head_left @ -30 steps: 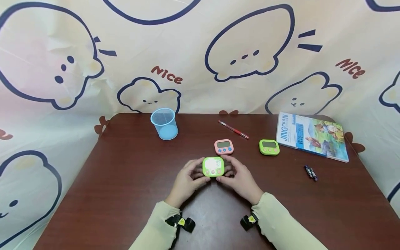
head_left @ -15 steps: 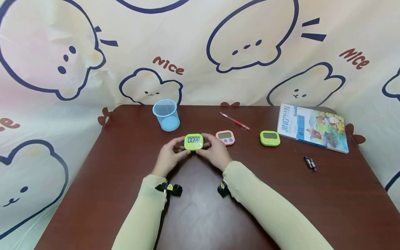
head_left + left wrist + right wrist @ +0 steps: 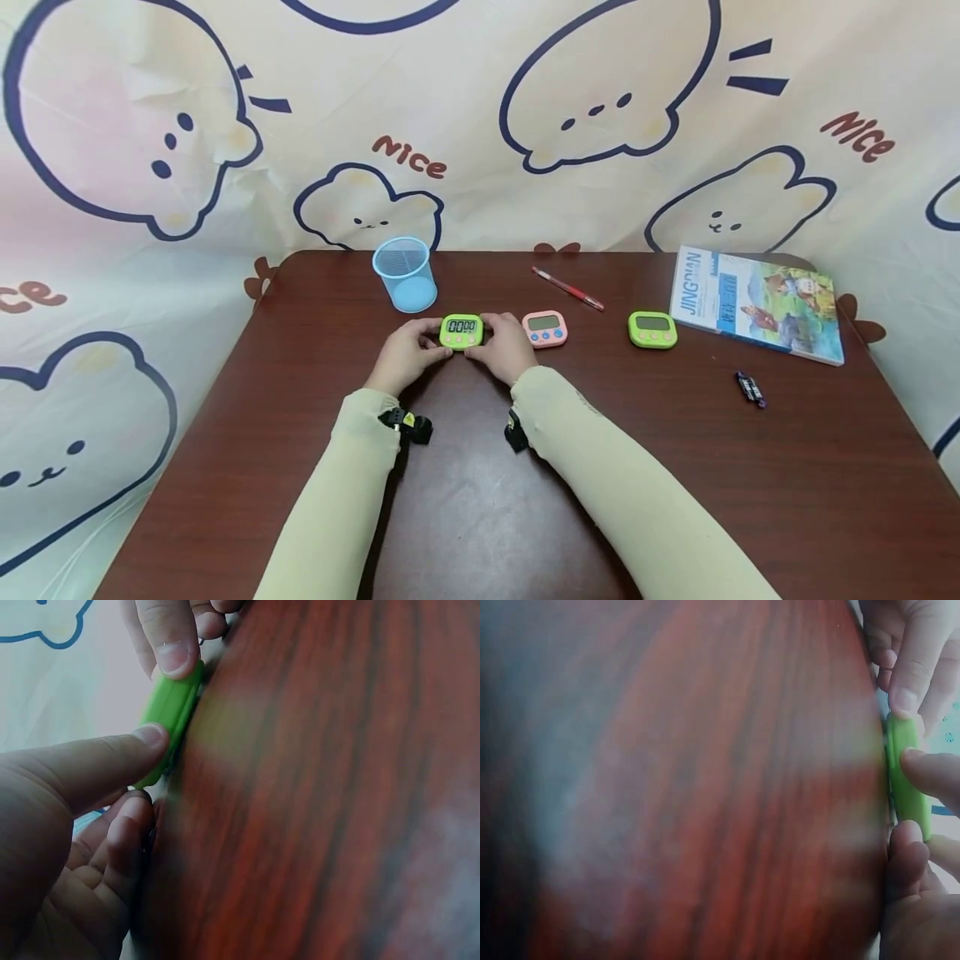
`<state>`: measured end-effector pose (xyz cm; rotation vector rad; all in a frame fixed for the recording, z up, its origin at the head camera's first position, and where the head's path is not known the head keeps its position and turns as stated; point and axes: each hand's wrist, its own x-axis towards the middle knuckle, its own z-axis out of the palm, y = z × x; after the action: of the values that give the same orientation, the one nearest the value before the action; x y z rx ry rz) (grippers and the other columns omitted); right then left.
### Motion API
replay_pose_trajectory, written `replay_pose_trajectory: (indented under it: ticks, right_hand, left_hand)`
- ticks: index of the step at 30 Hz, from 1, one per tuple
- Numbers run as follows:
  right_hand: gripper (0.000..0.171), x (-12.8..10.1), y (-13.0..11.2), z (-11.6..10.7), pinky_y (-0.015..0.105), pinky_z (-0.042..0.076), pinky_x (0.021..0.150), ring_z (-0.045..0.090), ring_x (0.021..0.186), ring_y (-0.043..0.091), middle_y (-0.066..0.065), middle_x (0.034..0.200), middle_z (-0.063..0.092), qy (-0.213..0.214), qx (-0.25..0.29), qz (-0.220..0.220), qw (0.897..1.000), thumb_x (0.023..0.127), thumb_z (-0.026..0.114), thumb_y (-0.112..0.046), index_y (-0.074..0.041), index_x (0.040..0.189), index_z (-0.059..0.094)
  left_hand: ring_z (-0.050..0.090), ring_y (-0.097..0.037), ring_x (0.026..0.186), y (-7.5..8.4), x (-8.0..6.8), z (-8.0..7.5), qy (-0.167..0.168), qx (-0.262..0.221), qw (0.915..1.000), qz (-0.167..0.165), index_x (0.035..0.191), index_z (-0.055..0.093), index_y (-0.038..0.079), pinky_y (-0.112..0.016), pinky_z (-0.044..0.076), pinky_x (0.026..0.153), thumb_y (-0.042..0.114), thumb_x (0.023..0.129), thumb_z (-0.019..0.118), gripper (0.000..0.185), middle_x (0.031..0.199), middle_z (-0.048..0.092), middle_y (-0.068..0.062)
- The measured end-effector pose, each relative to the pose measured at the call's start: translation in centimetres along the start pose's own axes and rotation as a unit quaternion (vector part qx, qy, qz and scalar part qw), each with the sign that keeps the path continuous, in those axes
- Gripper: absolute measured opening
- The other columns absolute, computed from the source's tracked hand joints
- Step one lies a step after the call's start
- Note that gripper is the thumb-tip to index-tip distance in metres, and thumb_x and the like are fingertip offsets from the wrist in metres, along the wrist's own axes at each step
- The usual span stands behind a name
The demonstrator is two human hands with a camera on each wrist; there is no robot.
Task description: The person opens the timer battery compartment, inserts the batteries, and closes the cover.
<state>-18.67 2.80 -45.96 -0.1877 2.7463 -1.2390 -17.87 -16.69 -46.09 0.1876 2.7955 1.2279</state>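
Note:
A green digital timer (image 3: pixel 461 332) with a lit display of zeros is between both hands in the head view. My left hand (image 3: pixel 405 358) pinches its left side, and my right hand (image 3: pixel 509 350) pinches its right side. From the left wrist, the timer (image 3: pixel 171 705) appears edge-on, low against the tabletop, with a thumb on its edge. The right wrist view also shows the timer (image 3: pixel 906 776) held at both ends. Just right of my right hand lies a pink timer (image 3: pixel 545 329) with a blank display.
Behind the hands stands a blue mesh cup (image 3: pixel 408 287). A red pen (image 3: pixel 567 288) lies near the far edge of the brown table (image 3: pixel 465 500). To the right are a second green timer (image 3: pixel 652 330), a book (image 3: pixel 772 304) and what look like small dark batteries (image 3: pixel 751 390).
Both hands have carried the green timer forward and left, from in front of the pink timer to its left side, and lowered it toward the table. Its display digits now read clearly.

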Motion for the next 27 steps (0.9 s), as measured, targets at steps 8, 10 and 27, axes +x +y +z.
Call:
replay_pose_trajectory:
  ticks: [8, 10, 27]
  right_hand:
    - [0.080, -0.1, 0.1, -0.1, 0.039, 0.042, 0.109, 0.052, 0.124, 0.027, 0.017, 0.137, 0.051, -0.019, -0.003, 0.011, 1.000, 0.084, 0.084, -0.028, -0.001, 0.149, 0.045]
    - [0.083, -0.4, 0.1, -0.1, 0.039, 0.044, 0.108, 0.053, 0.122, 0.026, 0.016, 0.138, 0.050, -0.017, 0.014, 0.016, 1.000, 0.084, 0.083, -0.029, -0.002, 0.151, 0.042]
    - [0.042, -4.7, 3.2, -4.5, 0.027, 0.050, 0.077, 0.059, 0.093, 0.028, 0.019, 0.109, 0.058, 0.153, 0.176, -0.060, 0.971, 0.084, 0.081, -0.012, -0.003, 0.122, 0.066]
  left_hand:
    - [0.063, -0.022, 0.094, 0.1, -0.2, 0.3, 0.007, 0.000, 1.0000, -0.006, 0.137, 0.059, 0.005, -0.036, 0.055, 0.083, 0.016, 0.088, 0.080, 0.055, 0.119, 0.062, -0.010]
    - [0.064, -0.023, 0.097, 0.0, -0.5, 0.3, 0.014, -0.013, 0.9998, -0.006, 0.138, 0.058, 0.005, -0.038, 0.056, 0.085, 0.016, 0.088, 0.080, 0.056, 0.120, 0.062, -0.011]
    - [0.065, -0.028, 0.113, 4.5, -2.3, 3.7, 0.099, -0.146, 0.9770, 0.120, 0.137, 0.059, 0.003, -0.039, 0.056, 0.094, 0.006, 0.087, 0.079, 0.054, 0.129, 0.062, -0.016]
